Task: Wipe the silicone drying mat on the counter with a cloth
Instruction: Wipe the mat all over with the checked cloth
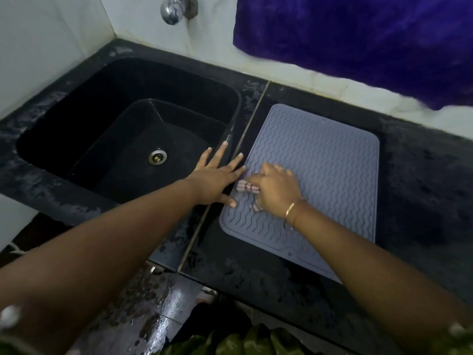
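Grey silicone drying mat (320, 175) flat on the dark bench (414, 180), just right of the black sink (102, 111). Left hand (217, 175) spread flat, fingers straight, beside the mat's left edge, thumb on the mat. Right hand (277, 192) curled round a bunched striped cloth (247, 187), pressed on the mat's near-left part. Probably mid-wipe; far and right areas likely left, though wiped and unwiped parts look alike.

Mat (320, 175): grey, matt, rubbery look, raised wavy ribs. 
Cloth (247, 187): soft woven fabric, striped, crumpled. 
Counter (422, 180): black stone, mottled, dull, with wet patches shining near the front edge. 
Sink (76, 103): black, mostly matt, a glossy streak on its right rim. 
Drain (158, 156) and tap (174, 8): bright polished metal. 
Towel (358, 34), far right: purple, deep plush pile. 
Wall (38, 47): white, smooth tile. 
Bangle (289, 210): shiny metal.
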